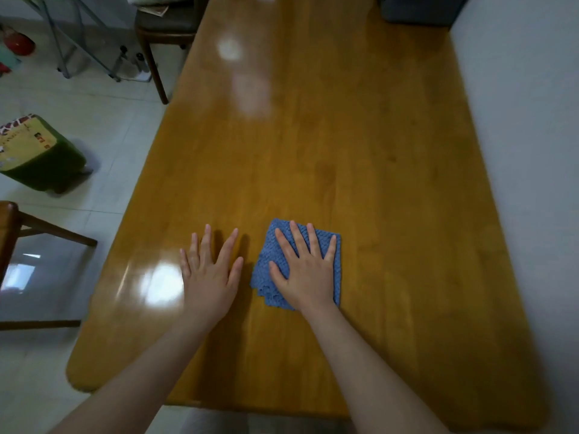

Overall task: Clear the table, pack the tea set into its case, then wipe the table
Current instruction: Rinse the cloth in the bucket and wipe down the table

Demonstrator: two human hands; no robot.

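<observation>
Two hands (210, 278) (308, 277), one cloth (265, 250), one table (313, 151), two chairs (166, 25) (11, 236).

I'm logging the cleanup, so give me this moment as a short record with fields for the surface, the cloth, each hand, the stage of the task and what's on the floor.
surface: glossy wooden table with light reflections
cloth: folded blue cloth, flat on the near part of the table
right hand: right hand pressing flat on the cloth, fingers spread
left hand: left hand flat on bare wood beside the cloth
stage: wiping, judging by the cloth under the hand
floor: green stool and a chair on the left
</observation>
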